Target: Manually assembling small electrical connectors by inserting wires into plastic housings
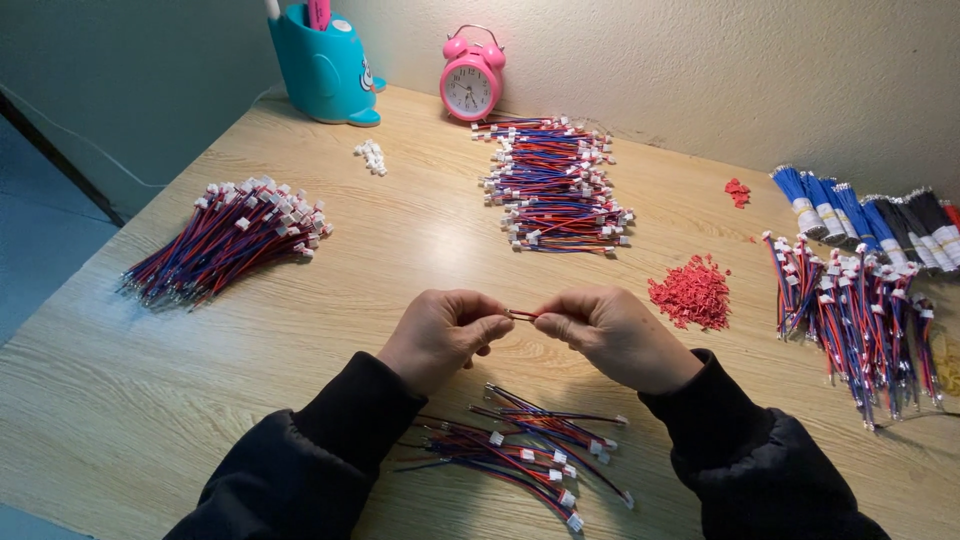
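A thin red and blue wire (pixel 522 315) is pinched between the left hand (pixel 443 333) and right hand (pixel 612 335); its ends are hidden by fingertips. Loose wires (pixel 520 450) are heaped at the grainy wooden table's (pixel 150 400) near edge.

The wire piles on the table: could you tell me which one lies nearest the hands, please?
The small loose pile of wires at the near edge, just below both hands; the other piles lie farther off, to the left, right and back.

Left hand (pixel 443 331) and right hand (pixel 610 335) raised side by side, knuckles up, fingertips pinched shut and facing each other, nearly touching. Both forearms in dark sleeves, angled inward.
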